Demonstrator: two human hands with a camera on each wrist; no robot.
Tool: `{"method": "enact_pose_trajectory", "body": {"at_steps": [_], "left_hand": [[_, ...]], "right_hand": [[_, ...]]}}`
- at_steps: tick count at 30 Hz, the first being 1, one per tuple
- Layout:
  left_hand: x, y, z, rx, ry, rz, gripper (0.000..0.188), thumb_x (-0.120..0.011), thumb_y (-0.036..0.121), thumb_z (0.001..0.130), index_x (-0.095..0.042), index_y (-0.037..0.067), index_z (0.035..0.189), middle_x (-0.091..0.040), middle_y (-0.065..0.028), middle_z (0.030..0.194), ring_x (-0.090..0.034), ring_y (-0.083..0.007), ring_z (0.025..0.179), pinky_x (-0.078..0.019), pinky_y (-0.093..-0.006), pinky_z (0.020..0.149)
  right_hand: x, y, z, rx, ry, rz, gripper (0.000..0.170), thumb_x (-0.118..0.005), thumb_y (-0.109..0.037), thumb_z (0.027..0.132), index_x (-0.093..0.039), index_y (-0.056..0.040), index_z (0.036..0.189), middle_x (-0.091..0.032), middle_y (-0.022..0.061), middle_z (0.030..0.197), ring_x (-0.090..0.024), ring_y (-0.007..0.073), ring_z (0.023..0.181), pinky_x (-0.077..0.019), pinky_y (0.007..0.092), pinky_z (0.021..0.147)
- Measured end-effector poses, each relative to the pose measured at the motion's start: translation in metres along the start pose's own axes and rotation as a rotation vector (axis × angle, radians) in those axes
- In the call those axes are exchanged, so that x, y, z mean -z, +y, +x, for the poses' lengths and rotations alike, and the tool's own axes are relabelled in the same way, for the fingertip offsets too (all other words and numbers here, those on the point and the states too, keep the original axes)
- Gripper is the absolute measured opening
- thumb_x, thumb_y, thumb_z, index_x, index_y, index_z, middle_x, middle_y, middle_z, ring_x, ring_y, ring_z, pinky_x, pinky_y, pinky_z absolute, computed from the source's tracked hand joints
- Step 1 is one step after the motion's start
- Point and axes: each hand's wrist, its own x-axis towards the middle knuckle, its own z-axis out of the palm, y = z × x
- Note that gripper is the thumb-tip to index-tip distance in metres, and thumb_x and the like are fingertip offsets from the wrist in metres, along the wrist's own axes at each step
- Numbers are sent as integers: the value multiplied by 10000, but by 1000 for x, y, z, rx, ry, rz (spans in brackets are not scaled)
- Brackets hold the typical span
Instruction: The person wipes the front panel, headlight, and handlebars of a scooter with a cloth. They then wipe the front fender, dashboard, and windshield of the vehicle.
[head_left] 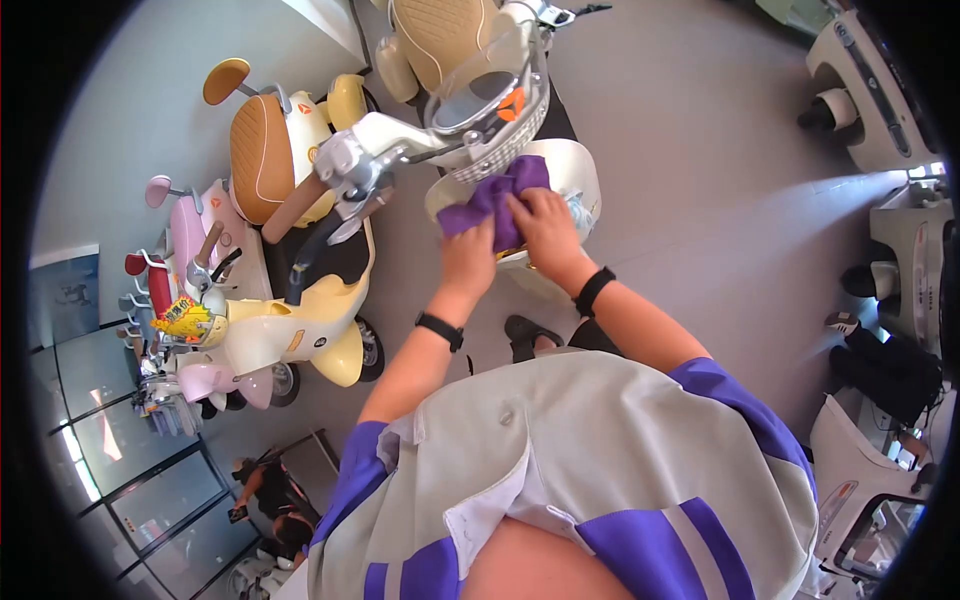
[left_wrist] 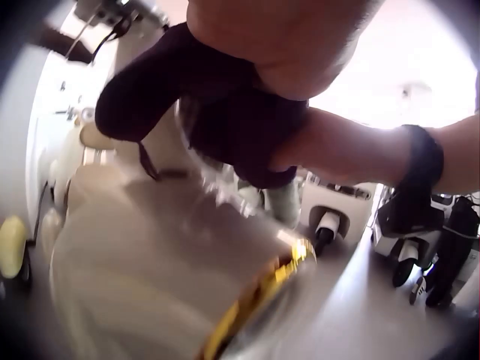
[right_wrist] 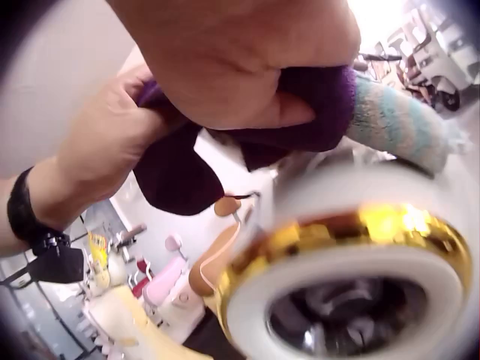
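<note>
Both hands grip one bunched purple cloth (head_left: 522,178) over the front of a cream scooter (head_left: 585,165). My left hand (head_left: 468,258) holds its lower left part, the fingers partly hidden by folds. Close beside it, my right hand (head_left: 548,230) grips the cloth's right side; the right wrist view shows the thumb pressed on the fabric. A fuzzy, blue-and-white striped piece (right_wrist: 397,124) sticks out next to the purple cloth at the right hand. Below the hands is a round headlight with a shiny gold rim (right_wrist: 322,236).
A silvery-white handlebar with a brown grip (head_left: 295,208) reaches in from the left, beside a pale yellow scooter (head_left: 270,330). More scooters line the left wall, and white ones (head_left: 870,100) stand along the right. Another person (head_left: 275,495) is at the lower left.
</note>
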Motion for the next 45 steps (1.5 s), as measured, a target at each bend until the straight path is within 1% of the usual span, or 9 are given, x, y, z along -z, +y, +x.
{"method": "enact_pose_trajectory", "body": {"at_steps": [2, 8, 14, 19, 22, 29, 32, 38, 45], "left_hand": [[-16, -1, -13, 185, 36, -160, 592, -621, 104, 813, -494, -14, 1380, -537, -208, 1390, -496, -405, 1252, -387, -502, 1056], [-22, 26, 24, 171, 6, -50, 691, -687, 193, 780, -459, -38, 1390, -522, -246, 1367, -457, -435, 1281, -293, -586, 1109], [-59, 78, 87, 200, -57, 193, 723, -694, 255, 756, -460, -34, 1376, -513, -239, 1366, -440, -408, 1308, -277, -578, 1112], [-41, 63, 53, 247, -130, 146, 646, -679, 217, 794, -484, -30, 1358, -525, -238, 1354, -440, -427, 1312, -290, -573, 1123], [-32, 41, 10, 454, -50, -165, 655, -676, 223, 801, -471, -44, 1362, -521, -254, 1351, -433, -448, 1312, -298, -592, 1111], [-55, 64, 36, 268, -25, 122, 602, -640, 214, 828, -495, -32, 1358, -527, -233, 1366, -443, -413, 1318, -284, -601, 1107], [-60, 86, 91, 177, -159, 251, 587, -633, 216, 843, -508, -22, 1365, -529, -196, 1390, -444, -362, 1337, -265, -572, 1124], [-53, 74, 103, 144, -156, 170, 567, -637, 169, 841, -518, 17, 1375, -530, -172, 1401, -433, -328, 1352, -320, -518, 1079], [-32, 36, 16, 359, 38, 49, 653, -730, 234, 750, -546, 41, 1346, -520, -187, 1366, -482, -400, 1207, -370, -508, 1018]], "right_hand": [[14, -23, 2, 30, -57, -36, 593, -574, -49, 815, -545, -130, 1402, -558, 157, 1296, -475, 376, 1304, -335, 493, 1123], [15, 51, 26, 175, -137, 196, 620, -611, -61, 800, -544, -160, 1409, -550, 125, 1390, -448, 330, 1365, -296, 526, 1157], [15, 127, 29, -57, -64, 323, 551, -574, -42, 846, -556, -137, 1388, -507, 174, 1430, -455, 383, 1351, -308, 538, 1150], [15, 94, 16, 31, -121, 326, 561, -562, -43, 851, -510, -65, 1409, -440, 263, 1458, -398, 462, 1376, -296, 551, 1162], [21, 63, 12, 265, -211, 408, 533, -576, -60, 844, -531, -67, 1375, -463, 214, 1457, -404, 406, 1394, -284, 569, 1163], [14, 118, 30, 357, -233, 483, 412, -595, -72, 856, -616, -83, 1266, -527, 144, 1422, -460, 346, 1360, -312, 537, 1156], [20, 160, 19, 117, -90, 306, 443, -608, 19, 814, -627, -77, 1246, -534, 140, 1410, -491, 345, 1314, -358, 500, 1127], [19, 123, 35, -180, 107, 367, 408, -641, 49, 741, -672, -71, 1130, -578, 164, 1268, -541, 386, 1146, -438, 475, 995], [11, 61, 43, 158, -53, 427, 316, -643, -105, 754, -685, -128, 1066, -588, 105, 1158, -539, 328, 1114, -377, 463, 967]]}}
